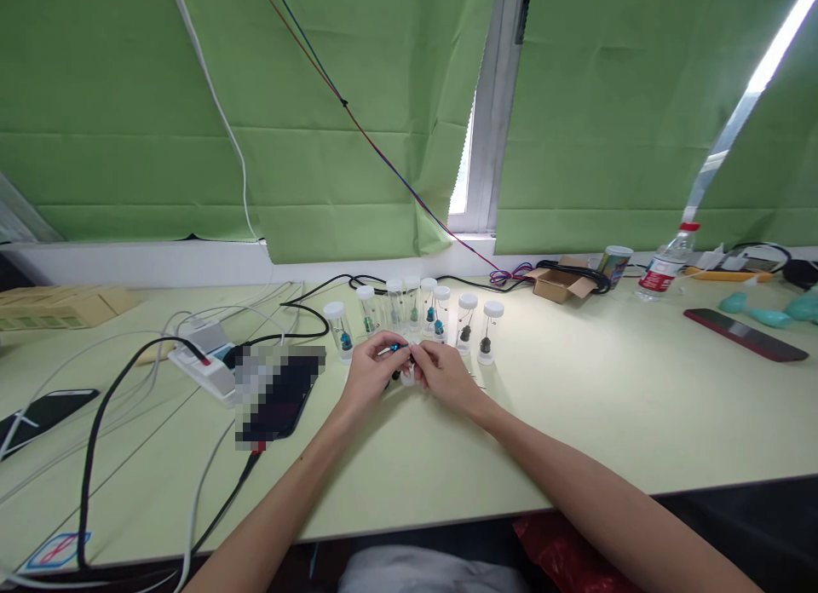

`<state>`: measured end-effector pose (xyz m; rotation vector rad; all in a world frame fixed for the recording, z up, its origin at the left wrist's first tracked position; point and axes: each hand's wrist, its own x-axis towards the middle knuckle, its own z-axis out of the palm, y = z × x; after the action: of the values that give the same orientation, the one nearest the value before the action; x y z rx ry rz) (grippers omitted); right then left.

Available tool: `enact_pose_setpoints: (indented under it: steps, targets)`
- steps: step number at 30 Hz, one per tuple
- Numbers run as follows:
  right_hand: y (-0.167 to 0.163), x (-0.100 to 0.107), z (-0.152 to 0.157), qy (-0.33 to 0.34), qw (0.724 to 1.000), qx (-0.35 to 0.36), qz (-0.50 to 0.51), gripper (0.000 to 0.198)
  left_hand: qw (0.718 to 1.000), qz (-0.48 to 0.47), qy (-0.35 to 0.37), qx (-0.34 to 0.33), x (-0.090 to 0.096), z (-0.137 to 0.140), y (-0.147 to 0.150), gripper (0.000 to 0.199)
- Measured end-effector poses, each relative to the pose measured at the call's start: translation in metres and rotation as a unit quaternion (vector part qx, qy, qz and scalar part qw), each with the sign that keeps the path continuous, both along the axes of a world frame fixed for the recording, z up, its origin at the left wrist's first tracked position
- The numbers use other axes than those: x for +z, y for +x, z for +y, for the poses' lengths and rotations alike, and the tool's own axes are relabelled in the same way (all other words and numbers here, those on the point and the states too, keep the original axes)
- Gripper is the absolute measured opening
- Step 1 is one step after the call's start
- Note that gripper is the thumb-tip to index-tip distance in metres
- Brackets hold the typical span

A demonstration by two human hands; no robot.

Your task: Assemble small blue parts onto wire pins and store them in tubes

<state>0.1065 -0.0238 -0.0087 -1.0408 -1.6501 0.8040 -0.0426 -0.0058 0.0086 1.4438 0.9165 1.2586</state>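
Note:
My left hand (376,367) and my right hand (440,367) meet at the middle of the table, in front of a row of clear tubes with white caps. Between the left fingertips is a small blue piece (397,347) with a dark end. The right thumb and fingers pinch close to that end; what they grip is too small to make out. Below the fingers a white cap-like piece (409,377) partly shows. A tube (338,331) with a blue item inside stands just left, and another tube (491,331) with a dark item stands to the right.
A phone (287,397) and a white power strip (203,367) with cables lie on the left. Farther right are an open cardboard box (557,284), a can (614,265), a water bottle (668,265) and a dark red phone (745,334). Green blinds (358,175) hang behind.

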Motion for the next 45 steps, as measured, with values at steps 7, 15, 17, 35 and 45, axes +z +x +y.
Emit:
enact_pose_setpoints:
  steps: [7,15,17,35,45]
  targets:
    - [0.0001,0.0006,-0.0003,0.005,1.000,-0.002,-0.006,0.047,1.000,0.002,-0.001,0.004,0.0009,-0.0002,0.0004,0.022]
    - [0.0006,0.0016,-0.0014,0.000,1.000,-0.003,-0.008,0.047,1.000,0.009,-0.001,0.001,0.0012,-0.0011,-0.0001,0.020]
    - [0.0005,0.0023,-0.0021,-0.003,1.000,-0.002,-0.005,0.047,1.000,0.004,0.004,0.001,0.0003,-0.0003,-0.0004,0.020]
    - [-0.0002,-0.0003,0.0003,0.010,1.000,-0.007,-0.027,0.049,1.000,0.014,0.007,0.005,-0.0025,0.0019,-0.0017,0.024]
    - [-0.0009,0.0026,-0.0033,0.002,1.000,0.011,-0.028,0.052,1.000,0.024,0.012,0.004,-0.0040,0.0033,-0.0023,0.022]
